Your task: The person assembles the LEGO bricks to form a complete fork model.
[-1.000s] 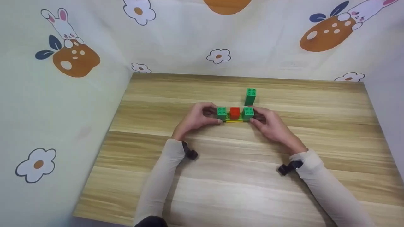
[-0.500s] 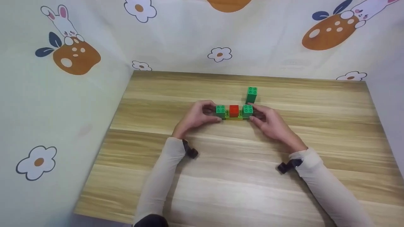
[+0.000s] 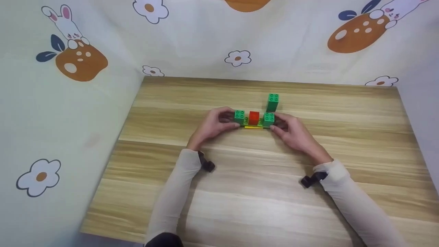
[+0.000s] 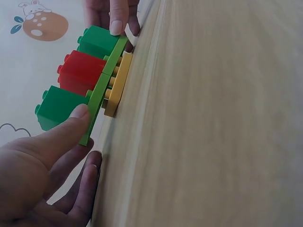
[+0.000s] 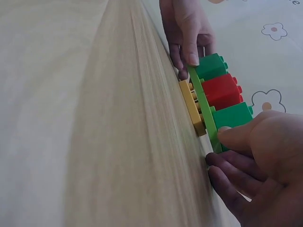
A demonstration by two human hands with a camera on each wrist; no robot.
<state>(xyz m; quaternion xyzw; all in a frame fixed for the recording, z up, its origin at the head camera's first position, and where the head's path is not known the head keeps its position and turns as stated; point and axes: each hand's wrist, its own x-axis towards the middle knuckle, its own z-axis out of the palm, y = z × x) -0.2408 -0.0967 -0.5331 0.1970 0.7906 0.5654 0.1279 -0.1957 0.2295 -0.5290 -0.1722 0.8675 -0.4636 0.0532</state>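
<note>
Both hands hold a row of joined toy building bricks near the middle of the table. Two green bricks flank a red brick (image 3: 254, 118) on light green plates (image 4: 96, 101). My left hand (image 3: 212, 126) pinches the left end by its green brick (image 3: 239, 117), thumb in front and fingers underneath or behind. At the opposite end, my right hand (image 3: 295, 132) pinches the plate beside the other green brick (image 5: 232, 117). Just below the plates is a yellow plate (image 5: 191, 108). Its studs show in a narrow gap; whether they touch the green plates I cannot tell.
A tall green brick stack (image 3: 273, 102) stands upright on the wooden table (image 3: 247, 178), behind the right end of the row. Patterned cloth walls (image 3: 192, 37) enclose the table's back and sides.
The brick row has shifted slightly upward or away in the head view, closer to the green stack. Both hands keep their hold. The head view has also tilted a little.
</note>
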